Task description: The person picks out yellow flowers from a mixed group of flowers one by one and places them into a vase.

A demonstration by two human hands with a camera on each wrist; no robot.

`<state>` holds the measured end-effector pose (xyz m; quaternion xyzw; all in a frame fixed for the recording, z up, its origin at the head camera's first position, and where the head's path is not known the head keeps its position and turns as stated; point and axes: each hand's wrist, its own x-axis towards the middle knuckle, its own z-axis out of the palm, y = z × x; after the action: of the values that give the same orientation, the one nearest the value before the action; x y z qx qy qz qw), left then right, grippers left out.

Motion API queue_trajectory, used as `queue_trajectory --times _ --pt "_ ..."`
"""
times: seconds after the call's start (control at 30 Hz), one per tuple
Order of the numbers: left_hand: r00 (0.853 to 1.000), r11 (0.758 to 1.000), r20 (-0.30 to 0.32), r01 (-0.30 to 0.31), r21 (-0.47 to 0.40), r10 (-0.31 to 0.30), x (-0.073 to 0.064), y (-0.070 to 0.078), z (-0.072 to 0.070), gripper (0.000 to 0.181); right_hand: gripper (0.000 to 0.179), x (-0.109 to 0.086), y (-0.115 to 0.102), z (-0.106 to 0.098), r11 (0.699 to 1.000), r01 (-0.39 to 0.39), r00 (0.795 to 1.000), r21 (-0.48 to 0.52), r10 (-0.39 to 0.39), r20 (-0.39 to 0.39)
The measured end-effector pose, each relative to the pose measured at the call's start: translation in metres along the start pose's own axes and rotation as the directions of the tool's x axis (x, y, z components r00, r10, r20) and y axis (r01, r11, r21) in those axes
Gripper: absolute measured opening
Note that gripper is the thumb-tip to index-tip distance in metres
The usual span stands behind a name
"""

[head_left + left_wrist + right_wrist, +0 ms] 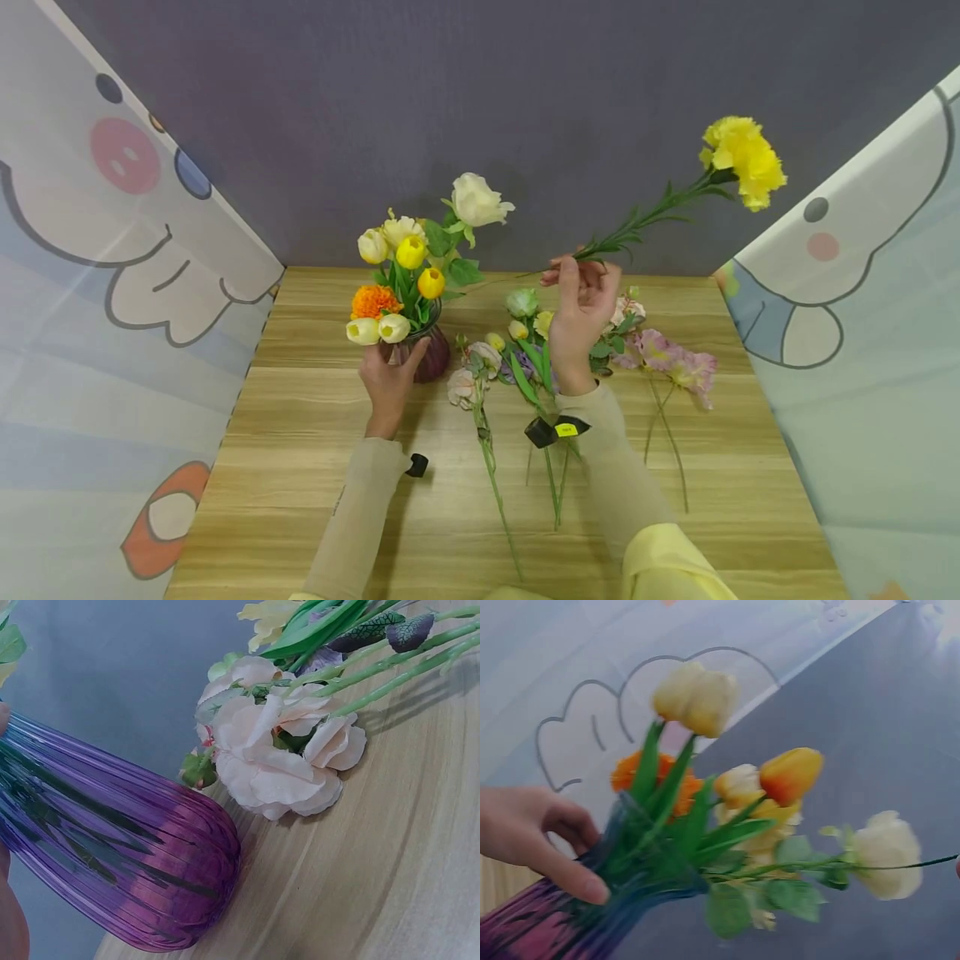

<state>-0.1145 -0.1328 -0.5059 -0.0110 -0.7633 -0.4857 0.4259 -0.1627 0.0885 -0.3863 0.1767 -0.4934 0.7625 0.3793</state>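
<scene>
My left hand (387, 383) grips the neck of a ribbed glass vase (161, 862), purple at its base and bluish at its mouth. White and yellow tulips (411, 252), an orange pompom-like flower (375, 302) and a white rose (480, 200) stand in it. Raised to the right of the vase, my right hand (581, 308) pinches the green stem of a yellow carnation (746, 162). The bloom tilts up and right, while the thin stem end points left toward the vase. In the right wrist view this stem end (907, 866) crosses in front of the white rose.
On the wooden table (285, 500), pale pink roses (480, 362) lie right of the vase. Beside them are a light green flower (522, 302) and purple-pink blossoms (675, 358), their long stems toward me. A grey panel stands behind; cartoon-printed panels (825, 275) flank both sides.
</scene>
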Motion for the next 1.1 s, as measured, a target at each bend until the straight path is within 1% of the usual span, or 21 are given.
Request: queue_trajectory --times 0.1,0.17,0.23,0.3,0.43,0.57,0.63,0.73,0.8,0.83,0.87,0.9,0.93,0.97,1.03,1.1 --pt "1.0 1.0 0.001 -0.006 0.013 0.006 0.001 0.001 -0.001 0.062 0.009 -0.008 0.006 0.008 0.999 -0.023 0.997 -0.023 0.025 0.07" --pt "1.0 1.0 -0.004 -0.006 0.025 0.006 0.0 0.001 0.0 0.063 0.006 -0.015 0.01 0.012 0.997 -0.057 0.991 -0.043 0.061 0.117" --pt "1.0 1.0 -0.007 -0.005 0.028 0.005 0.0 0.001 0.0 0.063 0.004 -0.022 0.015 0.017 0.993 -0.089 0.981 -0.082 0.101 0.165" --pt "1.0 1.0 -0.009 0.002 0.026 -0.002 0.001 0.001 0.0 0.062 0.007 -0.03 0.02 0.022 0.984 -0.115 0.964 -0.139 0.144 0.222" --pt "1.0 1.0 0.003 0.021 0.009 -0.021 0.001 0.003 -0.001 0.061 0.012 -0.045 0.033 0.029 0.946 -0.145 0.919 -0.288 0.237 0.316" --pt "0.999 0.999 0.014 0.035 0.006 -0.035 0.001 0.004 -0.002 0.064 0.016 -0.056 0.046 0.032 0.891 -0.18 0.867 -0.417 0.344 0.36" --pt "0.999 0.999 0.014 0.036 0.004 -0.036 0.001 0.004 -0.002 0.064 0.018 -0.06 0.05 0.034 0.864 -0.186 0.84 -0.467 0.386 0.381" --pt "0.999 0.999 0.008 0.032 -0.001 -0.032 0.001 0.005 -0.001 0.063 0.025 -0.064 0.053 0.035 0.825 -0.181 0.792 -0.536 0.445 0.418" --pt "1.0 1.0 0.005 0.025 -0.002 -0.025 0.0 0.005 -0.001 0.063 0.031 -0.066 0.053 0.035 0.806 -0.189 0.762 -0.561 0.481 0.434" --pt "1.0 1.0 0.003 0.022 -0.001 -0.022 0.0 0.004 -0.001 0.063 0.033 -0.067 0.053 0.035 0.8 -0.197 0.753 -0.567 0.494 0.435" --pt "1.0 1.0 0.003 0.02 -0.003 -0.02 0.0 0.004 -0.001 0.063 0.034 -0.067 0.052 0.035 0.795 -0.211 0.749 -0.568 0.505 0.429" --pt "1.0 1.0 0.002 0.019 -0.003 -0.019 0.0 0.004 -0.001 0.063 0.035 -0.068 0.051 0.035 0.794 -0.227 0.75 -0.564 0.512 0.418" --pt "1.0 1.0 0.003 0.018 -0.006 -0.018 0.0 0.004 -0.001 0.063 0.035 -0.068 0.05 0.034 0.797 -0.242 0.757 -0.554 0.512 0.406" --pt "1.0 1.0 0.004 0.017 -0.007 -0.017 0.0 0.004 -0.001 0.064 0.035 -0.067 0.048 0.035 0.803 -0.254 0.765 -0.538 0.508 0.396" --pt "1.0 1.0 0.006 0.016 -0.012 -0.016 0.0 0.004 -0.001 0.064 0.034 -0.065 0.046 0.036 0.827 -0.265 0.788 -0.495 0.482 0.382" --pt "1.0 1.0 0.007 0.02 -0.021 -0.02 0.0 0.003 -0.001 0.065 0.035 -0.062 0.042 0.037 0.849 -0.283 0.805 -0.447 0.463 0.371"
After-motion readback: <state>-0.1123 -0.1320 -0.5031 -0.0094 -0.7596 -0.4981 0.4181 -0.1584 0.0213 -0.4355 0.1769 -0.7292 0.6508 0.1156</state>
